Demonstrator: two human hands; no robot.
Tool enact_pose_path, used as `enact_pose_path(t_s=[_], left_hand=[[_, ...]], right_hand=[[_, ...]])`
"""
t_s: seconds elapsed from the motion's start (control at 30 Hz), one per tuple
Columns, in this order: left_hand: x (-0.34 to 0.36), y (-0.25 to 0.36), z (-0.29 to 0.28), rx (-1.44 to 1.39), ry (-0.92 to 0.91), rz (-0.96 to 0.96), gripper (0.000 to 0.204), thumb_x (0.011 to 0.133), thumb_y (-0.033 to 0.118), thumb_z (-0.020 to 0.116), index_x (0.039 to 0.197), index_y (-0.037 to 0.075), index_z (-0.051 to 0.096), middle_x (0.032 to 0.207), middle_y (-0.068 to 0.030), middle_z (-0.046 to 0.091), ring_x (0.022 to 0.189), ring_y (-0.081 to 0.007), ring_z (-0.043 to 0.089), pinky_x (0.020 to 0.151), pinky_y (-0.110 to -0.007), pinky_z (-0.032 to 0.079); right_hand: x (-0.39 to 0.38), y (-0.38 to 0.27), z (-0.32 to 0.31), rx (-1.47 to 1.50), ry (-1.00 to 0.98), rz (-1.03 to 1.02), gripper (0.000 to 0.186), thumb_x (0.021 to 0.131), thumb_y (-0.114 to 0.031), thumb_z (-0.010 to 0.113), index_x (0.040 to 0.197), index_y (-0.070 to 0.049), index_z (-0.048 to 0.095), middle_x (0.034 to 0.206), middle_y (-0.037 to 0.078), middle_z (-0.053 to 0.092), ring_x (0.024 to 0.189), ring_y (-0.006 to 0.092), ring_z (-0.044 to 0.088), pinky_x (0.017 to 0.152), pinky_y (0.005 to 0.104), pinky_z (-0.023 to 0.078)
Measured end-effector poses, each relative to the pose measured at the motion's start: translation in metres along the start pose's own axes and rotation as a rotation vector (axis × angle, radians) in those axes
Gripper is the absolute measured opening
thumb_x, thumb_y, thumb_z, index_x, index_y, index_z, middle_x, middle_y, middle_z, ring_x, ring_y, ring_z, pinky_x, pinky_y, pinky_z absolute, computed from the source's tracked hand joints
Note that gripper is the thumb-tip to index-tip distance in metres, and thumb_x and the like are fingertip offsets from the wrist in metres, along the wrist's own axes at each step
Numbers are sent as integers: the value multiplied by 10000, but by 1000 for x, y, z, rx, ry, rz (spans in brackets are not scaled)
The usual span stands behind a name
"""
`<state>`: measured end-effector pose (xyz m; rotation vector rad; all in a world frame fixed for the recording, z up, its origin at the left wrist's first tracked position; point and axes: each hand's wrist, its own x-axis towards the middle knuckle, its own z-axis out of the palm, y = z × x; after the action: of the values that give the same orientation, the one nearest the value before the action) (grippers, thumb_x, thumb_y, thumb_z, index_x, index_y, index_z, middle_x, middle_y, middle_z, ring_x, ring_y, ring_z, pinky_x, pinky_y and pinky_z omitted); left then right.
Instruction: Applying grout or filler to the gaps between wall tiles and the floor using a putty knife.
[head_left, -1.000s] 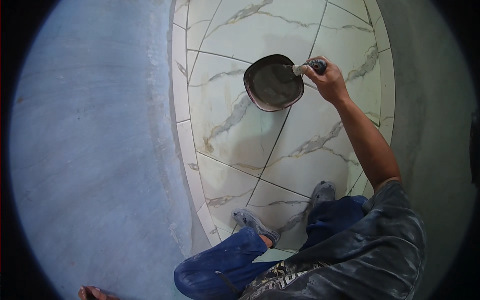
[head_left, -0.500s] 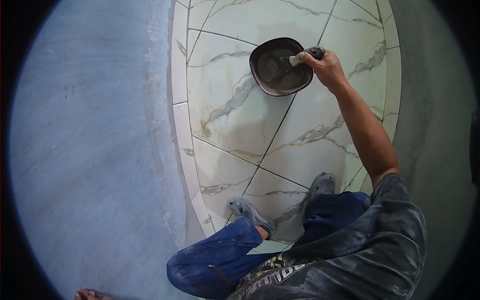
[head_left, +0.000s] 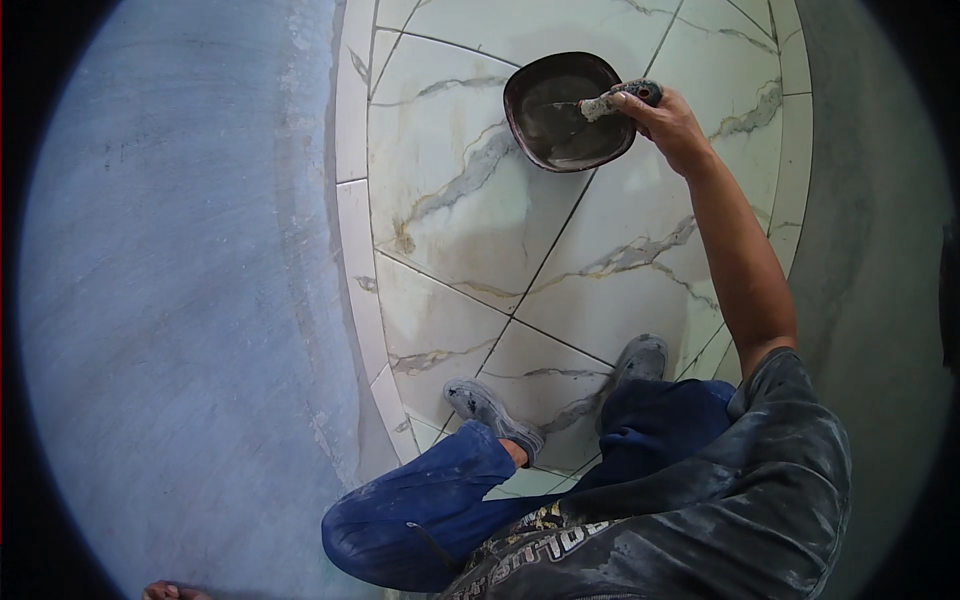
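Note:
My right hand [head_left: 675, 130] is closed on the handle of a putty knife [head_left: 630, 97], whose blade reaches into a dark, rounded-square bowl [head_left: 560, 135] of grey paste or liquid over the marbled tile floor [head_left: 470, 190]. Whether the bowl rests fully on the tiles I cannot tell. Only a few fingertips of my left hand [head_left: 170, 592] show at the lower left edge, by the pale blue wall; what they hold, if anything, is hidden.
The blue wall [head_left: 170, 260] runs along the left, with a narrow tile skirting [head_left: 355, 270] at its foot. A grey wall [head_left: 860, 250] borders the right. My grey shoes [head_left: 485, 410] and blue trouser legs are below on the tiles.
The bowl and my right hand with the knife have moved away from me and slightly right. The whole view has shifted a little, and less of my left hand shows.

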<state>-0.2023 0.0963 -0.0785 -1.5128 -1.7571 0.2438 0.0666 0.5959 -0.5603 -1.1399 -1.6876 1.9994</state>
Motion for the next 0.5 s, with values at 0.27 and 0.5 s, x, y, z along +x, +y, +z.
enact_pose_path(t_s=[0.27,0.5], left_hand=[[-3,-6,0,-55,19,24,389,1028,313,475,675,152,447,524,53,420,429,-107,323,434,-250,279],[6,13,4,-33,44,-106,380,1031,287,484,679,144,476,546,45,461,450,-114,359,453,-263,297]], right_hand=[[2,6,-10,100,-28,115,247,885,-318,749,897,-81,684,721,-68,566,603,29,413,533,209,315],[4,-11,-13,-142,202,-127,312,865,-308,763,960,-30,658,774,4,631,668,81,528,627,241,463]])
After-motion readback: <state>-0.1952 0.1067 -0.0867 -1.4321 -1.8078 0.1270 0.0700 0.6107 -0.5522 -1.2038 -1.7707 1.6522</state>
